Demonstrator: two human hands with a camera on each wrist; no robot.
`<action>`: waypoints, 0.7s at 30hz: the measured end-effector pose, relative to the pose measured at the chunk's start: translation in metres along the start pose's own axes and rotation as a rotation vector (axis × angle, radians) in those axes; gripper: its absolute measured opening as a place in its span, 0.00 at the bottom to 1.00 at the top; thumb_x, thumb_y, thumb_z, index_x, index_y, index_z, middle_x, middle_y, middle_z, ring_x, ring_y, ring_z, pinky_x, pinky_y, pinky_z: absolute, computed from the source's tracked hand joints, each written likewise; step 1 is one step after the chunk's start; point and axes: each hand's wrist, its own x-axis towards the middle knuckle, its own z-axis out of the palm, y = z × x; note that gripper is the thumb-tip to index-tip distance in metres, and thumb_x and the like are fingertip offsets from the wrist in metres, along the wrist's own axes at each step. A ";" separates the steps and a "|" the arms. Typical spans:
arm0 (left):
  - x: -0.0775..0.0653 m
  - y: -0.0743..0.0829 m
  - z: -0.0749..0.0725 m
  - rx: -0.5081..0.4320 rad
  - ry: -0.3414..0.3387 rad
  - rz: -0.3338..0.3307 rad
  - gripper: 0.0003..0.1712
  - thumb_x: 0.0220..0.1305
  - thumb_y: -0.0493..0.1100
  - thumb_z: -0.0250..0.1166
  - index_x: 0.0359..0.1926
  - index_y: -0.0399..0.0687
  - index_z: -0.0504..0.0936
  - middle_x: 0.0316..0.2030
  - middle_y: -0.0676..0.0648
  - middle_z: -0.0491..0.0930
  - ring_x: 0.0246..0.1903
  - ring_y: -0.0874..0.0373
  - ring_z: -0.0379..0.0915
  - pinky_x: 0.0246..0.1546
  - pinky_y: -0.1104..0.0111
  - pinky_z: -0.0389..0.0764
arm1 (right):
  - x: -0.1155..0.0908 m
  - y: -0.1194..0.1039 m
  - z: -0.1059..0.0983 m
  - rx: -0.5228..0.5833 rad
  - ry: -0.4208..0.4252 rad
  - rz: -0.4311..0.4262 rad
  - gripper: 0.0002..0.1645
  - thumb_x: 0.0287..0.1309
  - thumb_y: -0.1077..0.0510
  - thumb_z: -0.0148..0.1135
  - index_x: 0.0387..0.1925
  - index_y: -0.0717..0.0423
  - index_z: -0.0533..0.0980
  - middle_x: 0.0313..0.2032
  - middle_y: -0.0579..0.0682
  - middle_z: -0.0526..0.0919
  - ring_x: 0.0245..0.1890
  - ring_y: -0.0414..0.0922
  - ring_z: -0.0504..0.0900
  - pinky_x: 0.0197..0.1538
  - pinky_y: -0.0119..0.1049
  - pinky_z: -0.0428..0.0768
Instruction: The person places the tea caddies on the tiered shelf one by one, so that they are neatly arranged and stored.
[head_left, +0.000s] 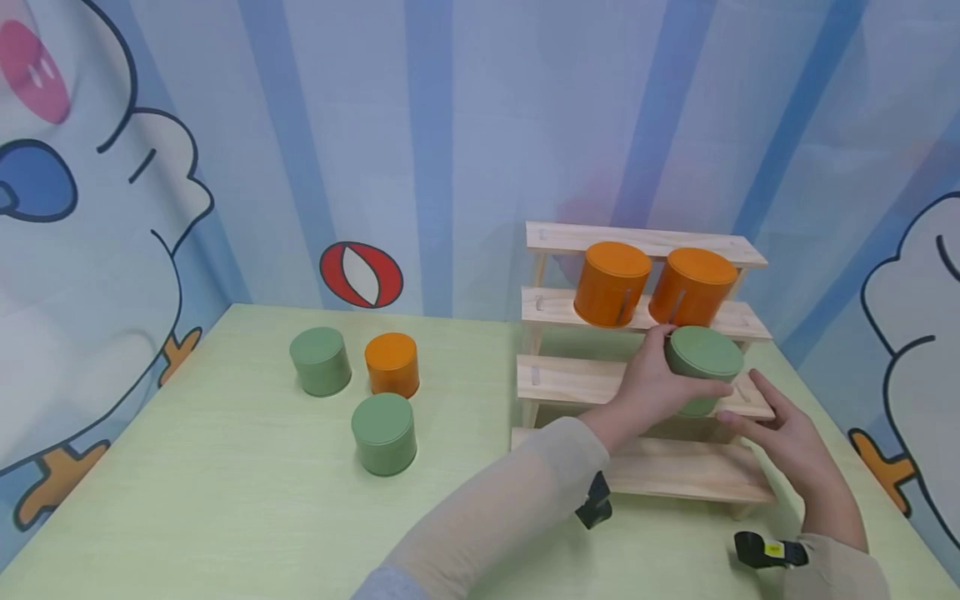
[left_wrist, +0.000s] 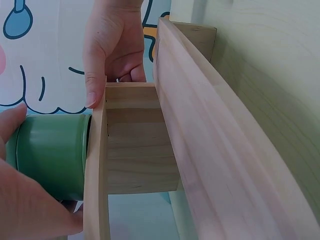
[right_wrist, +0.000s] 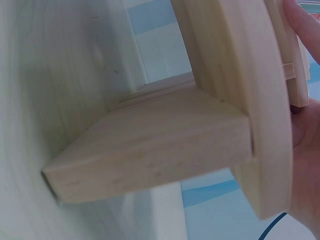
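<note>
My left hand [head_left: 651, 390] grips a green round canister [head_left: 705, 353] at the right part of the second tier from the bottom of a wooden step rack [head_left: 570, 382]. In the left wrist view the canister [left_wrist: 52, 156] stands against the tier's front edge, with fingers on either side of it. At the right end of that same tier, my right hand [head_left: 797, 442] holds the plank's end, its thumb at the front edge. Two orange canisters [head_left: 612, 285] stand side by side on the tier above.
On the table [head_left: 247, 517] to the left stand a green canister [head_left: 321, 362], an orange canister [head_left: 392, 365] and, closer to me, another green canister [head_left: 384, 435]. A printed blue curtain [head_left: 487, 150] hangs behind. The rack's lowest tier [head_left: 675, 468] lies below my hands.
</note>
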 end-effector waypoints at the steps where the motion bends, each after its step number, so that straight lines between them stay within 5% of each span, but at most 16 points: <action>1: 0.000 0.000 0.000 0.001 0.001 0.001 0.49 0.43 0.48 0.80 0.65 0.61 0.63 0.56 0.60 0.72 0.52 0.64 0.71 0.52 0.66 0.76 | 0.000 0.000 0.000 -0.001 0.000 0.000 0.56 0.66 0.42 0.55 0.74 0.47 0.27 0.74 0.62 0.28 0.70 0.73 0.38 0.58 0.76 0.54; 10: -0.002 0.002 -0.004 0.007 -0.011 0.018 0.50 0.43 0.47 0.80 0.66 0.62 0.62 0.57 0.61 0.71 0.53 0.64 0.71 0.52 0.66 0.76 | 0.001 0.001 0.000 0.005 -0.006 -0.015 0.55 0.67 0.43 0.55 0.74 0.46 0.27 0.74 0.62 0.28 0.69 0.73 0.38 0.58 0.75 0.54; 21: -0.014 0.002 -0.027 -0.010 -0.076 -0.011 0.54 0.42 0.47 0.81 0.68 0.66 0.60 0.62 0.59 0.68 0.60 0.60 0.67 0.53 0.62 0.77 | 0.002 0.002 0.000 0.006 -0.012 0.003 0.56 0.66 0.42 0.55 0.74 0.46 0.25 0.73 0.66 0.30 0.69 0.73 0.41 0.60 0.74 0.54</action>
